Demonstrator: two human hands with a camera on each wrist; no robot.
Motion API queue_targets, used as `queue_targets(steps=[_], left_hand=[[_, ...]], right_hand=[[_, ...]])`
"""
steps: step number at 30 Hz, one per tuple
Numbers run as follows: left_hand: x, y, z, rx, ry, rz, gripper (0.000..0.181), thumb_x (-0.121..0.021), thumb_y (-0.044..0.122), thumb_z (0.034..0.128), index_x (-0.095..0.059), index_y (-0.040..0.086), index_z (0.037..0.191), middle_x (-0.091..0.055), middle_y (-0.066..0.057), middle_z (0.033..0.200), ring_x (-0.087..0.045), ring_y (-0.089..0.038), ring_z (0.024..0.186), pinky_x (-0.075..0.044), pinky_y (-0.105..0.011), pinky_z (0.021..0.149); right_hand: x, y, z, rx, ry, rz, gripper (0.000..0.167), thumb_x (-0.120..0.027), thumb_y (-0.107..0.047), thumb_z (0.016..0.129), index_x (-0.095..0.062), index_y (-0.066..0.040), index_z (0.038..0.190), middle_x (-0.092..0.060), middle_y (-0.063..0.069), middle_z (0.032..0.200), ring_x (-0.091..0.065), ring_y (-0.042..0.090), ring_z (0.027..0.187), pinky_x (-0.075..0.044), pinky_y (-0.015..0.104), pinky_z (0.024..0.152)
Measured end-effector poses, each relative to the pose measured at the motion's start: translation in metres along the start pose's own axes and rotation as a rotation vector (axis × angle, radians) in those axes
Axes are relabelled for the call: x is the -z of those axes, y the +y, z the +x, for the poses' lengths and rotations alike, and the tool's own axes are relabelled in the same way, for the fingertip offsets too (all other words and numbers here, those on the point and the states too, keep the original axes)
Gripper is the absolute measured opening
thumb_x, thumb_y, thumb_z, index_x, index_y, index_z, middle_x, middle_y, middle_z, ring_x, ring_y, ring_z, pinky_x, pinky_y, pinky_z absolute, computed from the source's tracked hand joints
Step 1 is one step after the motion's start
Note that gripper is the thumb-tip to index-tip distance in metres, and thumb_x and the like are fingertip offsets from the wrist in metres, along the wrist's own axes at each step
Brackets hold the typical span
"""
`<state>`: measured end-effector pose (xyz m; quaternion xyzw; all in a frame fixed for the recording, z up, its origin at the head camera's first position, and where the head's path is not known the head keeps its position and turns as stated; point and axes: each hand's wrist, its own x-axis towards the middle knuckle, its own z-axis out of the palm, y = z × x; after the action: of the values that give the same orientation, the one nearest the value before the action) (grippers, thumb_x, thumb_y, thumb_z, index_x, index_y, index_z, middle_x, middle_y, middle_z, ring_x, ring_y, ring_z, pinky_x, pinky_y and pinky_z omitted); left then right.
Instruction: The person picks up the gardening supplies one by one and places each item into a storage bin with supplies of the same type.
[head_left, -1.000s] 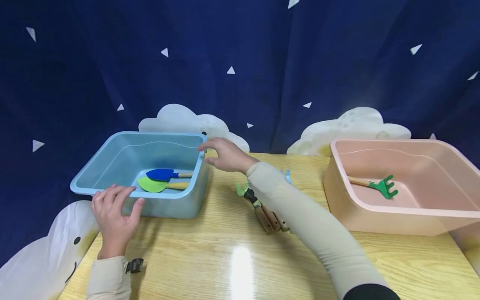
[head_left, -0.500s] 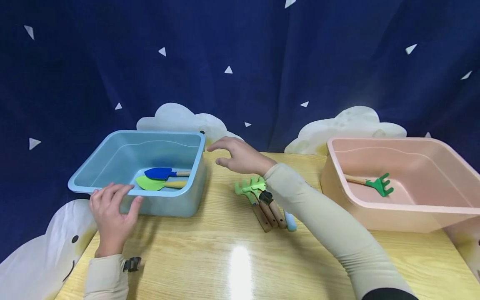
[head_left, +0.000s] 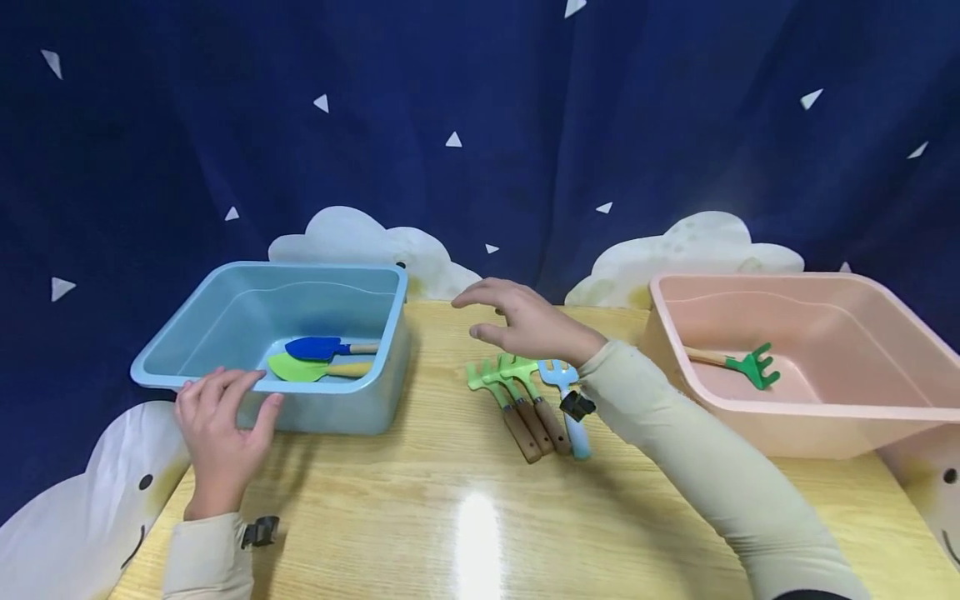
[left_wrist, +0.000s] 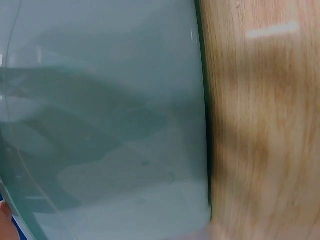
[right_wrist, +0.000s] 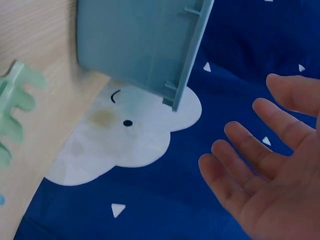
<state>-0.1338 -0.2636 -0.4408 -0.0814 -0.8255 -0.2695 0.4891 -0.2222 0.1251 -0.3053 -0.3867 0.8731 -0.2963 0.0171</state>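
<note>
My left hand (head_left: 225,437) rests its fingers on the near rim of the blue bin (head_left: 281,409). Inside that bin lie a blue trowel (head_left: 311,347) and a lime-green trowel (head_left: 296,367) with a yellow handle. My right hand (head_left: 528,321) hovers above the table, fingers extended and holding nothing; the right wrist view shows the same hand (right_wrist: 275,165) apart from the bin. Just below it lie three green hand rakes (head_left: 517,379) with brown handles, side by side, and a light-blue hand rake (head_left: 576,435). The black wrist strap overlaps part of the blue rake.
A pink bin (head_left: 817,429) stands on the right, with a dark-green hand rake (head_left: 756,367) inside. Behind the wooden table (head_left: 390,517) hangs a navy curtain (head_left: 420,75) with white triangles and clouds. In the left wrist view, the blue bin's outer wall (left_wrist: 110,125) fills the left side.
My right hand has drawn away from the blue bin's right rim toward the right, uncovering the rakes. My left hand stays at the bin's near rim.
</note>
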Motion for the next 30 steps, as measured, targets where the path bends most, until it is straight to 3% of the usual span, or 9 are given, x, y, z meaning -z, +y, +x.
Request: queue_targets(steps=[4, 12, 18, 30], left_hand=[[0.003, 0.001, 0.002, 0.008, -0.022, 0.007, 0.064, -0.058, 0.061, 0.0901, -0.073, 0.000, 0.104, -0.066, -0.024, 0.104, -0.048, -0.050, 0.115, -0.019, -0.064, 0.110], [0.006, 0.002, 0.005, 0.005, -0.050, 0.010, 0.064, -0.058, 0.060, 0.0909, -0.072, 0.000, 0.105, -0.066, -0.023, 0.104, -0.048, -0.048, 0.114, -0.021, -0.059, 0.112], [0.006, 0.000, 0.006, 0.002, -0.054, 0.001, 0.064, -0.058, 0.060, 0.0907, -0.072, -0.001, 0.105, -0.066, -0.023, 0.102, -0.048, -0.048, 0.114, -0.022, -0.055, 0.112], [0.008, -0.003, 0.005, 0.023, -0.082, 0.003, 0.067, -0.057, 0.062, 0.0904, -0.071, -0.001, 0.106, -0.065, -0.024, 0.107, -0.047, -0.048, 0.116, -0.019, -0.059, 0.114]], right_hand=[[0.012, 0.002, -0.013, -0.017, 0.029, 0.028, 0.040, -0.063, -0.017, 0.096, -0.059, -0.015, 0.136, -0.056, 0.005, 0.141, -0.054, 0.023, 0.129, -0.049, 0.045, 0.100], [0.037, 0.000, -0.036, -0.032, 0.093, 0.035, 0.040, -0.062, -0.016, 0.097, -0.058, -0.015, 0.137, -0.054, 0.004, 0.144, -0.051, 0.022, 0.134, -0.049, 0.046, 0.104], [0.048, 0.002, -0.054, -0.045, 0.142, 0.019, 0.039, -0.063, -0.016, 0.097, -0.059, -0.013, 0.136, -0.054, 0.007, 0.144, -0.051, 0.024, 0.133, -0.049, 0.048, 0.101], [0.067, 0.016, -0.095, -0.105, 0.244, 0.011, 0.040, -0.061, -0.013, 0.098, -0.058, -0.013, 0.137, -0.055, 0.008, 0.144, -0.050, 0.025, 0.135, -0.049, 0.046, 0.102]])
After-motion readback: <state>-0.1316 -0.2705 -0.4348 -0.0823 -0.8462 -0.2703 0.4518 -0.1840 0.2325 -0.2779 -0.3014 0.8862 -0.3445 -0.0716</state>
